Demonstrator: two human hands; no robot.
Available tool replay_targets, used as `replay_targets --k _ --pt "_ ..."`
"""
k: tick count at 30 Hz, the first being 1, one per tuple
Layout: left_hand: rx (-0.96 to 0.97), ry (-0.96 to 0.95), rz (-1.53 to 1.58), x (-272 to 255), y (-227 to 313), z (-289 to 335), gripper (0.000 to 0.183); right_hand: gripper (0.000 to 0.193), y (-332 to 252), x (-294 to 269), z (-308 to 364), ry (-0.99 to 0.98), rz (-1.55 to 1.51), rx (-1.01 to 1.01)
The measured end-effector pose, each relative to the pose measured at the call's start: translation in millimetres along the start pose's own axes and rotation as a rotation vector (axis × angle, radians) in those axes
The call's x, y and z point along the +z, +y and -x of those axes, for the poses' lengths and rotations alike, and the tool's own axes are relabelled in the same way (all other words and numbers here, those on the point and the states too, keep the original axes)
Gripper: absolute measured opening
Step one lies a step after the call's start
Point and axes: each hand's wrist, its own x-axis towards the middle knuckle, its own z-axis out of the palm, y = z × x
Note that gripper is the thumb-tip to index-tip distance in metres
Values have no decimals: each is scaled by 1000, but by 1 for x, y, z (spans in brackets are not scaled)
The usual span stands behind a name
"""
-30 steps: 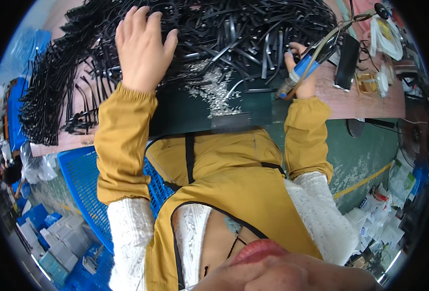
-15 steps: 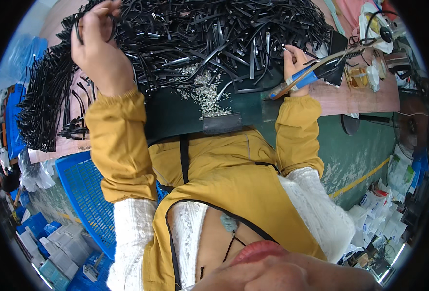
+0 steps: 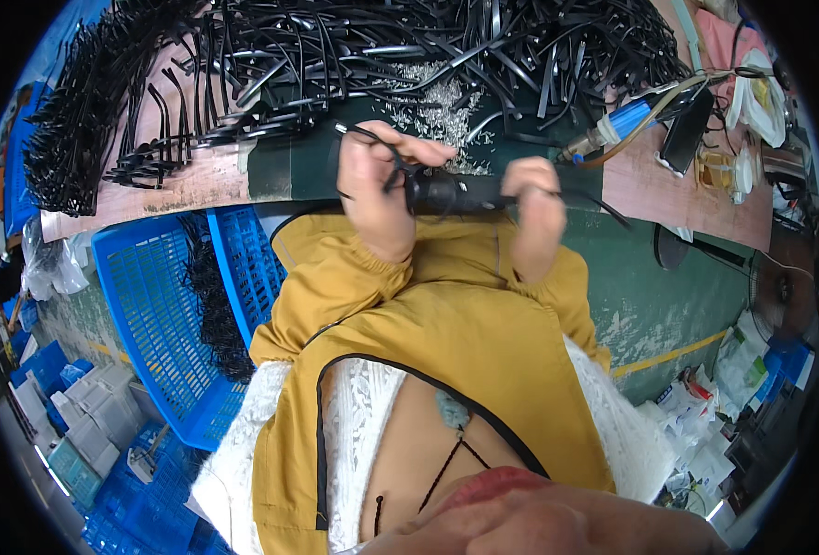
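My left hand [image 3: 379, 190] is closed on a black eyeglass frame [image 3: 432, 191], whose dark rims show between my two hands near the table's front edge. A thin black arm with a pale tip sticks up beside my left fingers. My right hand [image 3: 534, 208], blurred by motion, is closed on a slim black eyeglass temple [image 3: 597, 207] reaching out to the right. Whether temple and frame touch is hidden by blur. Just beyond my hands lies a scatter of tiny silver screws [image 3: 446, 106] on a dark green mat [image 3: 284, 171].
A large heap of black temples [image 3: 372, 55] covers the back of the table, with more in rows at left [image 3: 76, 120]. A blue powered screwdriver [image 3: 624, 122] with a cable is at right. Blue baskets [image 3: 141, 305] stand below left, with black pieces [image 3: 220, 324] inside.
My left hand has come from the far left to the middle with the frame. My right hand has moved left and nearer, away from beside the screwdriver. Both hands are now close together.
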Motion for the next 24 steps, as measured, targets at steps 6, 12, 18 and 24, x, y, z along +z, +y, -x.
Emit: replay_targets --k 6,12,18,24 --pt "174 -370 -267 -46 -20 38 48 15 2 14 -14 -22 -175 277" --pt "96 -432 -363 -63 -20 59 66 13 8 31 -15 15 -239 379" --pt "191 -314 -475 -57 -27 58 49 11 7 34 -17 39 -261 413" --pt "309 -446 -503 -48 -24 54 51 8 7 48 -11 60 164 60"
